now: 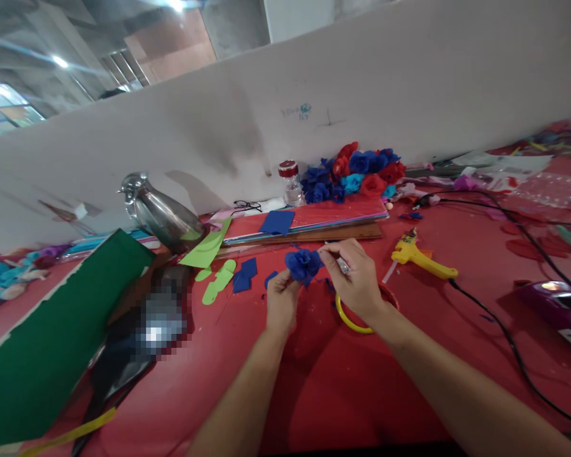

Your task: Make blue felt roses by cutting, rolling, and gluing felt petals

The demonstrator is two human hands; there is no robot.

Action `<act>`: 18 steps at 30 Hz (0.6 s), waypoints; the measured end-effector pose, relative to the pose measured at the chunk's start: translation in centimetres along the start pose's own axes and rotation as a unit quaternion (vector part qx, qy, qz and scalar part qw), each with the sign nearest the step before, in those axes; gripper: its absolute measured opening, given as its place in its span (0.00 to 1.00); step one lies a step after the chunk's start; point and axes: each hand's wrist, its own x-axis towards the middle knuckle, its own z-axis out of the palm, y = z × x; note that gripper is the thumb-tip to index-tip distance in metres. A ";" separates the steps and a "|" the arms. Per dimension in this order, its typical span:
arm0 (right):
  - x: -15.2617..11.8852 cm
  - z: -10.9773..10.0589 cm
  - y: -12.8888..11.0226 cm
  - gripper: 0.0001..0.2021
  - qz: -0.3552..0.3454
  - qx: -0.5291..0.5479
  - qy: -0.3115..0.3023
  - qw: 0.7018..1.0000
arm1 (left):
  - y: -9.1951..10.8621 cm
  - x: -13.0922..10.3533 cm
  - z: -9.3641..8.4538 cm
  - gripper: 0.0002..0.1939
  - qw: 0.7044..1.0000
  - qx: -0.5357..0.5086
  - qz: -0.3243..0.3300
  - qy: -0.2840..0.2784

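A blue paper flower (303, 265) is held up over the red table. My left hand (283, 301) pinches it from below and to the left, fingers closed around its base. At the flower's right edge, my right hand (356, 279) has thumb and forefinger pressed together against a petal. Something small and shiny shows by my right palm, too unclear to name. Under that hand lies a yellow ring-shaped thing (354, 322), partly hidden. Blue paper pieces (244, 276) and light green paper cutouts (219, 282) rest left of the flower.
A yellow glue gun (421, 257) with a black cord lies at right. Behind are paper sheets (333, 216), a red-lidded jar (291, 181) and a heap of paper flowers (356, 172). A metal jug (159, 212) and a green board (52, 343) stand left.
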 end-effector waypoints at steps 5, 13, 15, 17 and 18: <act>-0.2 0.4 1.1 0.10 0.124 0.054 0.036 0.990 | -0.4 0.4 0.0 0.06 0.997 -0.064 -0.025 0.030; -0.1 0.0 0.3 0.06 0.010 0.022 0.005 1.000 | 0.0 0.6 0.0 0.06 0.993 -0.103 -0.050 0.025; -0.3 0.1 -0.2 0.06 -0.036 -0.015 -0.021 0.999 | 0.1 0.6 -0.1 0.06 0.993 -0.103 -0.047 0.016; -0.6 0.4 -0.4 0.07 -0.065 -0.047 -0.047 0.996 | 0.0 0.5 -0.2 0.07 0.994 -0.094 -0.048 0.004; -0.8 0.5 -0.4 0.08 -0.073 -0.057 -0.058 0.994 | 0.0 0.4 -0.2 0.07 0.995 -0.088 -0.047 -0.001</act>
